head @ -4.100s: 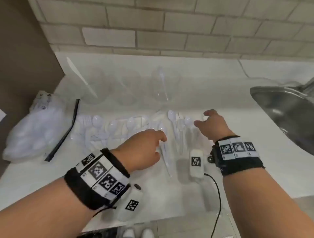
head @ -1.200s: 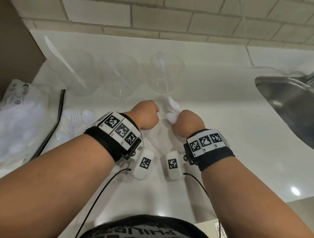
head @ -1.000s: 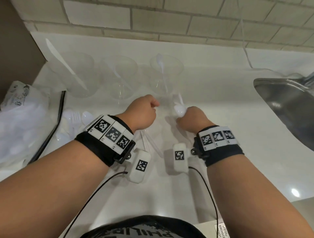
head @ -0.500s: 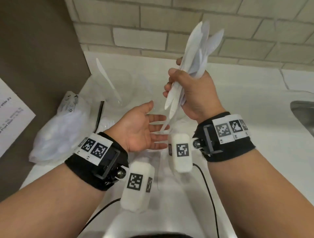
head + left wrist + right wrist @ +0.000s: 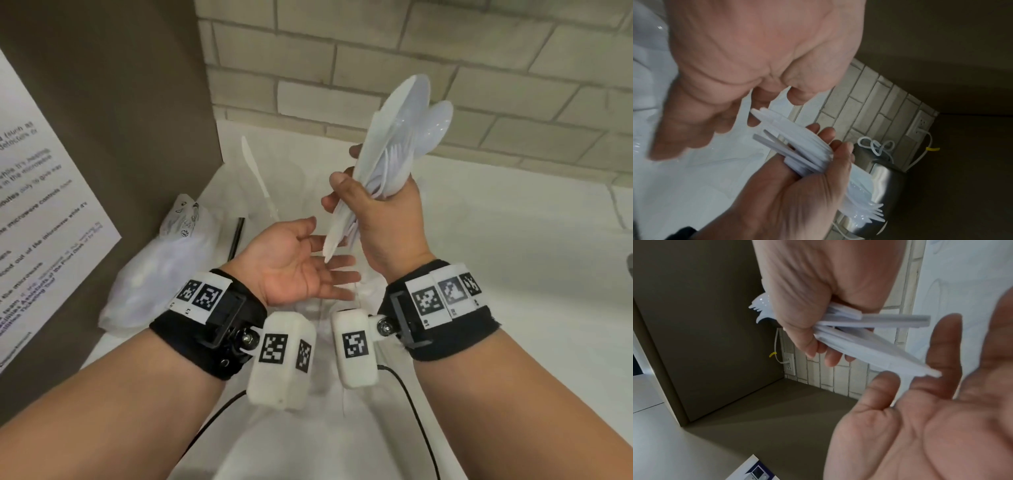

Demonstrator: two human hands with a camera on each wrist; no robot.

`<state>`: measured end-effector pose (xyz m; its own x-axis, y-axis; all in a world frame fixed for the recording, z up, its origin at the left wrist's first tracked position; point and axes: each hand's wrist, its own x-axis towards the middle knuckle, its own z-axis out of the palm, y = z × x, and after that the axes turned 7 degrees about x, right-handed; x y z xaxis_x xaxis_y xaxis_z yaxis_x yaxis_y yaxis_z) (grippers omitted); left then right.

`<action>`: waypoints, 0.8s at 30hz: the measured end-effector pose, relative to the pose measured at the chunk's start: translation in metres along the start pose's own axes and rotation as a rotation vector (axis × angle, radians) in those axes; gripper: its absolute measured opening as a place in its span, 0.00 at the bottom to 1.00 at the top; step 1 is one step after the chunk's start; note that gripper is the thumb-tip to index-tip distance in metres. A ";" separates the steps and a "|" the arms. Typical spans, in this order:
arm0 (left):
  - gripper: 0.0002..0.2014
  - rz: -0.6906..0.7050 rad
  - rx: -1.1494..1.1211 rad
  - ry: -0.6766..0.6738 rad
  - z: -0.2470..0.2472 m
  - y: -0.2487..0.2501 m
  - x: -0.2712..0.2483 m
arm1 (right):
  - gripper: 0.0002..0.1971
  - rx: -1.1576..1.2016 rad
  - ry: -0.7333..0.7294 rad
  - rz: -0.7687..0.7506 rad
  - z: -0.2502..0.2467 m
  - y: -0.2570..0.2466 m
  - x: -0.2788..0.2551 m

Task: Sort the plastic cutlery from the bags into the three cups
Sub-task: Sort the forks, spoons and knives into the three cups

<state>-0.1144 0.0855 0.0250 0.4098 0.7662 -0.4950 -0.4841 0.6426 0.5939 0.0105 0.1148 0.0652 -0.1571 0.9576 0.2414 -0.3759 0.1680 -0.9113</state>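
Note:
My right hand [image 5: 376, 205] grips a bundle of white plastic cutlery [image 5: 394, 154] upright above the counter, spoon bowls and fork tines on top. The handle ends [image 5: 334, 236] point down at my left hand [image 5: 308, 270], which lies open, palm up, just under them. In the right wrist view the bundle [image 5: 869, 340] fans out of my fist towards the left palm [image 5: 920, 418]. The left wrist view shows the bundle [image 5: 797, 146] from below. A white knife [image 5: 255, 174] stands at the back left in a faint clear cup. My hands hide the other cups.
A clear bag of white cutlery [image 5: 161, 267] lies at the left against a brown cabinet side [image 5: 120, 120] with a printed sheet [image 5: 41, 212]. A black strip [image 5: 236, 236] lies beside the bag. A brick wall [image 5: 479, 68] backs the white counter [image 5: 513, 257].
Within the last second my right hand lifted the bundle off the counter and stood it upright. My left hand let go, turned palm up and opened under the handles.

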 end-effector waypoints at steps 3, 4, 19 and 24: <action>0.26 0.138 -0.108 -0.037 0.003 0.006 0.001 | 0.19 -0.056 -0.011 -0.009 0.001 0.004 0.001; 0.23 0.185 -0.122 -0.049 0.005 0.009 0.000 | 0.20 -0.084 -0.017 -0.007 0.001 0.006 0.000; 0.51 0.632 0.316 0.115 0.002 0.024 -0.019 | 0.03 -0.311 -0.194 0.150 -0.010 0.005 -0.005; 0.58 0.873 0.684 0.006 0.013 0.030 -0.025 | 0.11 -0.567 -0.364 0.291 -0.004 0.014 -0.017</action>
<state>-0.1292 0.0860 0.0636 0.1310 0.9559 0.2627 -0.0749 -0.2547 0.9641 0.0115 0.1015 0.0465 -0.5091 0.8601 -0.0309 0.2422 0.1087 -0.9641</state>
